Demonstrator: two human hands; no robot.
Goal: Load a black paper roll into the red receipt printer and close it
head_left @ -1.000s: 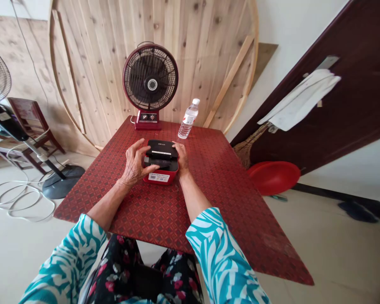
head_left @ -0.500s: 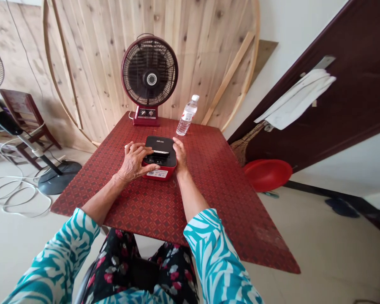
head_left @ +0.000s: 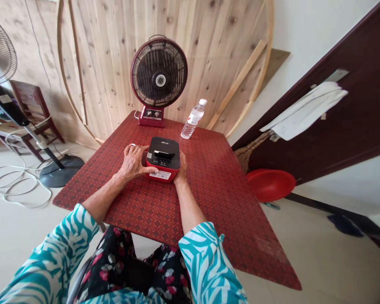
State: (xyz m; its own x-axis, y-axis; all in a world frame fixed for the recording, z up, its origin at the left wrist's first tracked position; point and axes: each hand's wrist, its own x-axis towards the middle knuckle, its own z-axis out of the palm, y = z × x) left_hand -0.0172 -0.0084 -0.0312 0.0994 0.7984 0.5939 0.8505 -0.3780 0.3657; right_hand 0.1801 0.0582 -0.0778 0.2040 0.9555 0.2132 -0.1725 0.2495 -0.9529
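Note:
A small red box-shaped device with a black top (head_left: 163,158) sits in the middle of a red patterned table (head_left: 215,198). My left hand (head_left: 133,161) grips its left side, thumb along the front by a white label. My right hand (head_left: 181,168) presses against its right side, fingers mostly hidden behind the device. Both forearms in teal and white sleeves reach in from below.
A red table fan (head_left: 158,80) and a clear water bottle (head_left: 193,119) stand at the table's far edge. A large round wooden board leans on the wall behind. A standing fan base (head_left: 61,175) with loose cables, a wooden chair and a red basin (head_left: 270,184) are on the floor.
My left fingers slid off the black top to the device's left side. My right hand moved down along its right side. The lid now looks shut flat. The camera shifted slightly.

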